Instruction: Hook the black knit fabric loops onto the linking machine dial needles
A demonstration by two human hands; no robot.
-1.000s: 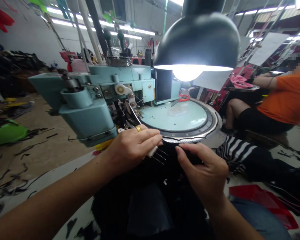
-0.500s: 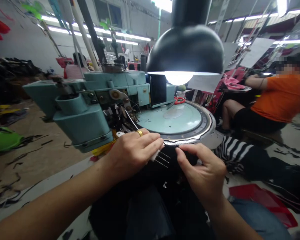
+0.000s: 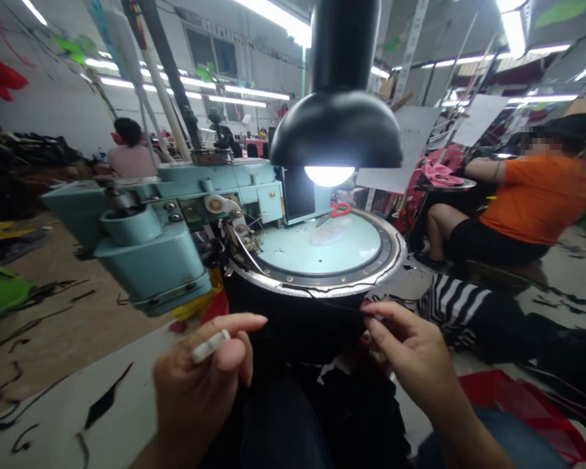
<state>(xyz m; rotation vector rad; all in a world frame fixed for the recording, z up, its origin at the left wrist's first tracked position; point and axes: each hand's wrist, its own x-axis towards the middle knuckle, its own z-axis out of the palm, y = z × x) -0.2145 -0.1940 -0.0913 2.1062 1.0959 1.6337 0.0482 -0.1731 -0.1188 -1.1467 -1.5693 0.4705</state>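
Observation:
A round linking machine dial (image 3: 317, 238) with a ring of fine metal teeth stands in front of me. Black knit fabric (image 3: 293, 322) hangs from its near rim. My left hand (image 3: 200, 378) is off the dial at the lower left, fingers curled round a white-handled needle tool (image 3: 209, 346); only the handle shows, its prongs hidden. At the right of the near rim, my right hand (image 3: 415, 352) pinches black material between thumb and forefinger, where a thin dark strand runs to the fabric. Whether it grips the fabric edge or a thread is unclear.
A black lamp (image 3: 339, 133) hangs low over the dial. Red-handled scissors (image 3: 340, 210) lie on the dial top. The machine's teal body (image 3: 151, 257) stands at left. A red tray (image 3: 522, 410) and striped fabric (image 3: 454, 299) are at right, with a person in orange (image 3: 537, 189) beyond.
My left hand has drawn back from the rim, down and left, with the tool turned so its prongs no longer show. My right hand has moved slightly down and right. The view has shifted.

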